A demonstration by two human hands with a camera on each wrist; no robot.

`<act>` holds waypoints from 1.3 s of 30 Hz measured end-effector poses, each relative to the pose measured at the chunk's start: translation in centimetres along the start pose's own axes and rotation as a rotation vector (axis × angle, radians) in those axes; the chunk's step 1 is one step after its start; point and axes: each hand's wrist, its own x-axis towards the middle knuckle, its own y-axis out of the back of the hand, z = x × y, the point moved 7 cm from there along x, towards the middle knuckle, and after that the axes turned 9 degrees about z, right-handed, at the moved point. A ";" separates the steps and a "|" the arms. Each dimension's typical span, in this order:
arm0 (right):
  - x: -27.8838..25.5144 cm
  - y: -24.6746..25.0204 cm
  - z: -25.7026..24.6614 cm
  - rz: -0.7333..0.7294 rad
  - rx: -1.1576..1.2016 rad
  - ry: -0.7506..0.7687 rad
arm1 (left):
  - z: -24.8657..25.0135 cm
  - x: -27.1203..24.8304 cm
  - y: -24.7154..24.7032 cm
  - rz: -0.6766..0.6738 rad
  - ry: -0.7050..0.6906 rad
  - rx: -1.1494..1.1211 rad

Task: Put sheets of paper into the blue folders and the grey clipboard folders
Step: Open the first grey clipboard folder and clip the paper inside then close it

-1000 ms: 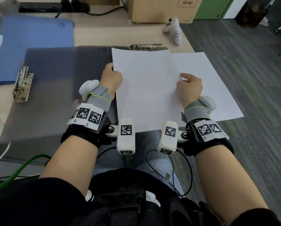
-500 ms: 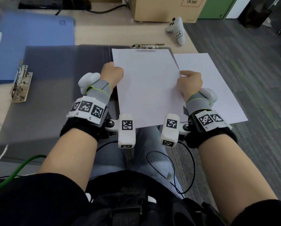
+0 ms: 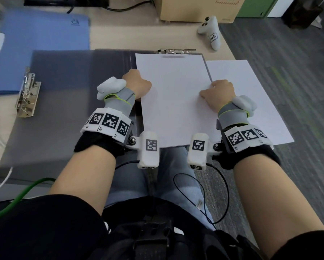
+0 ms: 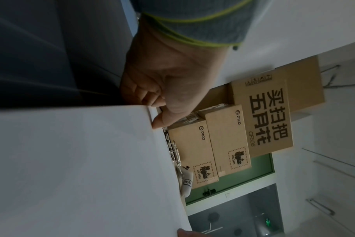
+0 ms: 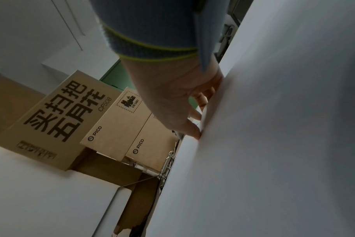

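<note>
Head view: sheet (image 3: 176,102) has slid left off the loose stack (image 3: 251,102) and now sits squared on the open grey clipboard (image 3: 63,102), top edge just short of the clip (image 3: 176,51); not clamped yet, so I'd say clipping comes next; left hand (image 3: 137,83) pinches the sheet's left edge, right hand (image 3: 218,92) pinches its right edge; blue folder (image 3: 44,44) lies behind, untouched; readable: "PICO" and "UN 3481" on boxes (image 4: 211,144), "CF508" on the bigger box (image 4: 272,115), "1028" on the controller (image 3: 212,32).
</note>
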 end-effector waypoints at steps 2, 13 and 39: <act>0.2 -0.1 0.0 -0.012 -0.062 0.026 | 0.3 0.1 0.2 0.015 -0.038 0.085; 1.4 -0.1 -1.8 -0.050 -0.278 0.096 | 1.3 0.8 0.2 -0.027 -0.135 0.351; 6.1 -4.9 -10.0 -0.223 0.646 -0.038 | 3.6 6.9 -0.4 -0.126 -0.345 0.235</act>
